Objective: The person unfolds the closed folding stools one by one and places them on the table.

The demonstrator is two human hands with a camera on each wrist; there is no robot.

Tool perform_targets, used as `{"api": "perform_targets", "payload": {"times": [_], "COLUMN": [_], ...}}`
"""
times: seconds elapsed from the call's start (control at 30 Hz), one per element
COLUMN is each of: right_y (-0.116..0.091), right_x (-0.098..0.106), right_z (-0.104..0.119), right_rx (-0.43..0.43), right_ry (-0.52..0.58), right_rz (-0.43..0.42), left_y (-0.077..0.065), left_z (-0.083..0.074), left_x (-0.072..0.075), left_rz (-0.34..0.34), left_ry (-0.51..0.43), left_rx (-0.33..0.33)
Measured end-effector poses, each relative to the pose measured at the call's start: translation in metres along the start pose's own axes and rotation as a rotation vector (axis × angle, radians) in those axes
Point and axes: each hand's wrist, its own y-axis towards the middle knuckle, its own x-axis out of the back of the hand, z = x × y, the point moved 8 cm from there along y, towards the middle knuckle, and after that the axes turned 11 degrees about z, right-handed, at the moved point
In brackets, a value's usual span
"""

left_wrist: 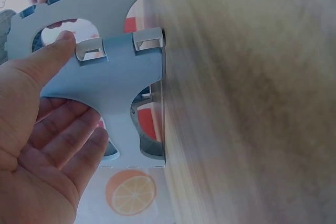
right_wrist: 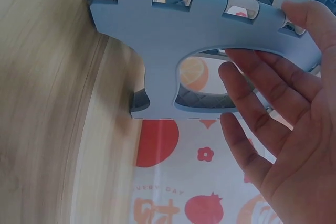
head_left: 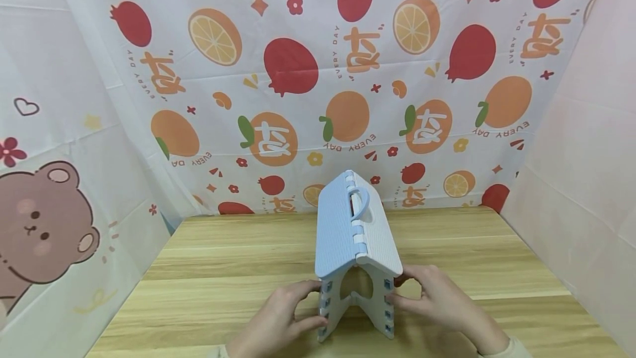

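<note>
A folding stool (head_left: 338, 231) in pale blue and white plastic stands half folded, its two top panels sloping like a roof. A curved handle (head_left: 366, 204) sticks up at the ridge. My left hand (head_left: 278, 316) grips the near left leg panel, thumb on its hinged edge and fingers by the cutout, as the left wrist view shows. On the other side my right hand (head_left: 437, 300) holds the right leg panel (right_wrist: 152, 35). In the right wrist view, its thumb presses the hinge edge and the fingers reach at the cutout.
The stool stands on a wood-grain table (head_left: 238, 253). Behind the table hangs a white fruit-print cloth (head_left: 308, 109). A bear-print cloth (head_left: 44, 225) borders the left side, and a plain pale cloth (head_left: 586, 181) the right.
</note>
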Motion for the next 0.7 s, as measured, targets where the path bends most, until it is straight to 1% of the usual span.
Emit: {"api": "perform_targets", "payload": {"times": [0.13,0.3,0.53,0.7], "right_y": [-0.001,-0.0032,-0.0047,-0.0043], "right_x": [0.0008,0.0024,0.0041,0.0038], "right_z": [-0.0014,-0.0034,-0.0062,-0.0077], "right_rx": [0.001,-0.005,-0.024,-0.023], "right_ry": [-0.003,-0.007,-0.007,0.006], "right_rz": [0.0,0.002,0.011,0.015], "left_y": [-0.0017,-0.0029,-0.0055,-0.0063], "left_z": [-0.0005,0.0005,0.0023,0.0048], "left_x": [0.0011,0.002,0.0036,0.0039], "left_rz": [-0.019,-0.023,-0.013,0.011], "left_ry": [0.015,0.014,0.037,0.02], "left_rx": [-0.019,-0.022,0.0,0.025]}}
